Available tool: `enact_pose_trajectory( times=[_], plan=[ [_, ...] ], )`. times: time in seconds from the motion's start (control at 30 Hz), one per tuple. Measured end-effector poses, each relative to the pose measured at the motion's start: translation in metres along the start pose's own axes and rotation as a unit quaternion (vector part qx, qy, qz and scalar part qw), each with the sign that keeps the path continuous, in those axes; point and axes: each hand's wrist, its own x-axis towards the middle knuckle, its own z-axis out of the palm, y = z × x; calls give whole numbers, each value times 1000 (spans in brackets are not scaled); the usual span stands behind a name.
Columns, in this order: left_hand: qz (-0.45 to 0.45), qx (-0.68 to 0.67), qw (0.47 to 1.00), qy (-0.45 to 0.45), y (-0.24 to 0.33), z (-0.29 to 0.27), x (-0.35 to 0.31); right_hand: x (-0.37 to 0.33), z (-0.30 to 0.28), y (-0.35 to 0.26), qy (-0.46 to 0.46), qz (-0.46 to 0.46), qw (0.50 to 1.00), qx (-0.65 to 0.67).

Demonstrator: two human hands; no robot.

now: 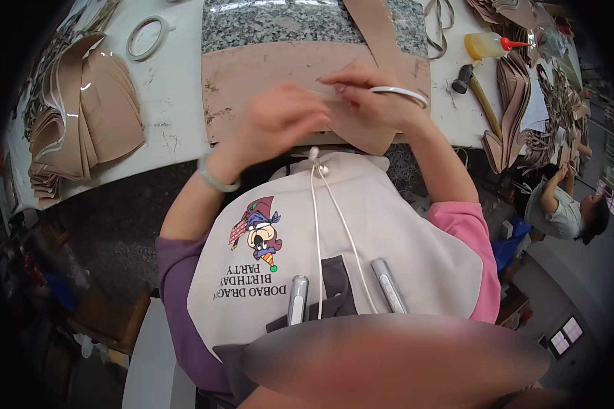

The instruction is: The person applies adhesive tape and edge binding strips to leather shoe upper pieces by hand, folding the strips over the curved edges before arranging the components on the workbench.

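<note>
My left hand (pixel 283 116) is raised over a brown work board (pixel 235 82). Motion blurs its fingers, so their grip cannot be made out. A pale green bangle circles that wrist. To its right, my right hand (pixel 372 102) has its fingers drawn together, a white bangle (pixel 399 93) around the wrist. Something thin and pale shows faintly at its fingertips, too unclear to name. Beneath the right hand lies a tan leather-like piece (pixel 365 136), its rounded end reaching past the table's front edge. Another tan strip (pixel 374 31) runs down from the far side toward this hand.
A speckled stone slab (pixel 280 27) lies beyond the board. Stacked tan pieces (pixel 109 109) and a tape roll (pixel 147 38) are at left. A hammer (pixel 481 99), a yellow bottle with a red nozzle (pixel 486 46) and more stacks (pixel 515 102) occupy the right. Another person (pixel 559 204) sits far right.
</note>
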Motion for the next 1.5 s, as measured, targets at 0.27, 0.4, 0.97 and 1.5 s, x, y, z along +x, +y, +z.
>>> enact_pose_trajectory(
  times=[0.27,0.4,0.97,1.5],
  plan=[
    [-94,172,979,51,-20,-29,0,16,21,-4,5,146,988,57],
    [-78,174,981,26,-26,-31,11,19,24,-1,11,96,995,11],
    [-99,149,981,-77,-30,-31,37,-11,53,-13,253,9,949,-188],
    [42,222,966,-125,-25,-11,28,-33,45,-11,295,22,931,-213]
  ],
)
